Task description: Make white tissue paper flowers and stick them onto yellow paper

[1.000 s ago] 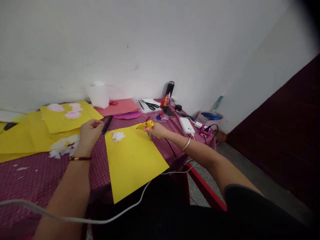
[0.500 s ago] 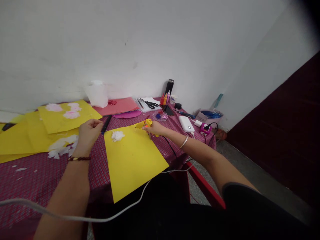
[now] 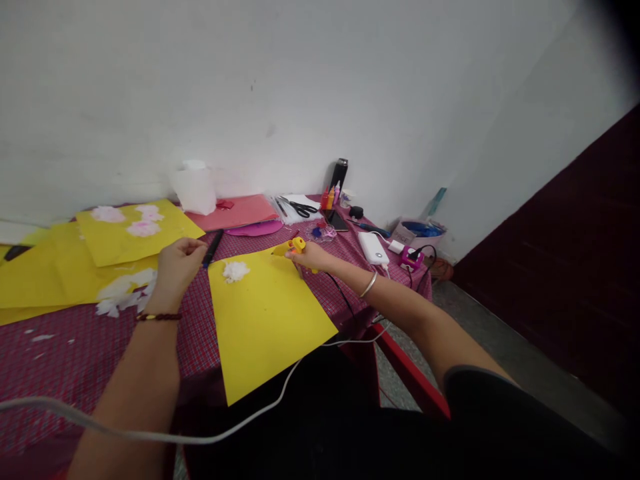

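My right hand (image 3: 311, 256) is wrapped round a yellow glue gun (image 3: 286, 249), its nozzle pointing left over the top of a yellow paper sheet (image 3: 270, 320). Near that sheet's upper left corner sits a small clump of white paper bits (image 3: 235, 271). My left hand (image 3: 181, 263) hovers left of the sheet, fingers curled and pinched together; whatever they hold, if anything, is too small to make out. Beside its fingertips lies a black marker (image 3: 213, 248). Torn white paper pieces (image 3: 125, 291) rest left of my left wrist.
Yellow sheets with pink-white paper puffs (image 3: 143, 228) lie to the left. Along the wall stand a white paper roll (image 3: 195, 190), scissors (image 3: 303, 209), paint bottles (image 3: 331, 198) and a black flask (image 3: 339, 175). A white power bank (image 3: 373, 249) is at right. A white cable (image 3: 200, 440) crosses in front.
Almost nothing differs. The glue gun and both hands stay in nearly the same place.
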The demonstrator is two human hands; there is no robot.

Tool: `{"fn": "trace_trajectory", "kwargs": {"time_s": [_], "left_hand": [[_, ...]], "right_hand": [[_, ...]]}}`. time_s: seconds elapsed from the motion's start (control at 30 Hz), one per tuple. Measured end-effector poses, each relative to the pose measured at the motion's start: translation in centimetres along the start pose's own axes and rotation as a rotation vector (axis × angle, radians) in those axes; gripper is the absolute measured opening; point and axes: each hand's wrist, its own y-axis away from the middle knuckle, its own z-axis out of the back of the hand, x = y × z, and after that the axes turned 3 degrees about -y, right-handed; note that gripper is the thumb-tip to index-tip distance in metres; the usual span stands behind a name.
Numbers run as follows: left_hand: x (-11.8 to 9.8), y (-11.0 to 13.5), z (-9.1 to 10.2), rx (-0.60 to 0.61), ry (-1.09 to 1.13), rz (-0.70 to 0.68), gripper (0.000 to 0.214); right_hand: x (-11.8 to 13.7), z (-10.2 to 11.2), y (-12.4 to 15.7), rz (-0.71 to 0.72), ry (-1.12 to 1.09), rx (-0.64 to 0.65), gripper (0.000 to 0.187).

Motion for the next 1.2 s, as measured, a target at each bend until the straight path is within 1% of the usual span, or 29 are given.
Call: {"fn": "trace_trajectory", "kwargs": {"time_s": [0.23, 0.43, 0.6, 0.9, 1.03, 1.2], "left_hand": [[-0.2, 0.1, 0.1, 0.013, -0.015, 0.001, 0.02], [-0.4, 0.3, 0.1, 0.019, -0.021, 0.003, 0.021], [-0.3, 0.2, 0.1, 0.03, -0.025, 0.002, 0.021], [-0.1, 0.1, 0.0, 0.042, -0.029, -0.006, 0.022], [-0.1, 0.1, 0.1, 0.038, -0.037, -0.002, 0.021], [-0.2, 0.1, 0.0, 0.045, -0.043, 0.001, 0.021]], "right_hand": [[-0.3, 0.0, 0.1, 0.042, -0.087, 0.007, 0.032], [0.6, -0.3, 0.8, 0.036, -0.173, 0.074, 0.029], [1.2, -0.2, 0.8, 0.015, -0.108, 0.087, 0.034], [0.9, -0.6, -0.1, 0.027, 0.049, 0.009, 0.037], [1.0, -0.5, 0.0, 0.035, 0.04, -0.006, 0.035], [0.8, -0.3, 0.3, 0.065, -0.048, 0.034, 0.034]]}}
